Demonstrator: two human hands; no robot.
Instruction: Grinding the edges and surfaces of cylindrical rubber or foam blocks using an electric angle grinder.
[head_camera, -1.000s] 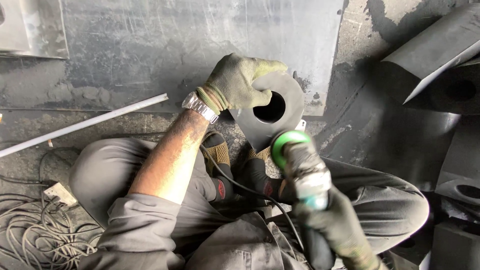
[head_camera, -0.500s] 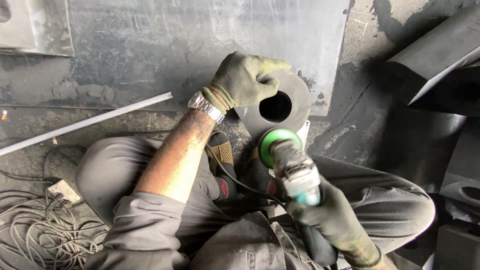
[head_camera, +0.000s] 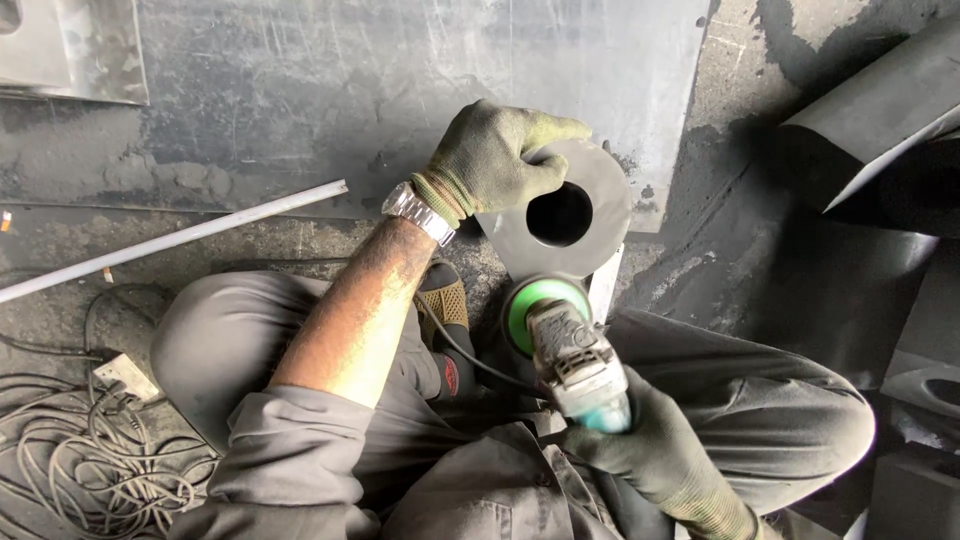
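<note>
Grinder (head_camera: 565, 350) now nearer gloved left hand's (head_camera: 490, 160) round steel ring (head_camera: 570, 215).

Olive-green knit gloves on both the left hand (head_camera: 495, 155) and right hand (head_camera: 655, 455), a dark grey round metal ring (head_camera: 590, 250), a teal-bodied angle grinder (head_camera: 575, 360) with a bright green guard (pretty grimy), a silver wristwatch (head_camera: 418, 212), and grey trousers (head_camera: 790, 420).

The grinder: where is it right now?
In the head view, the grinder sits centre-right, gripped by the right hand, its green guard right below the round metal disc that the left hand steadies.
</note>
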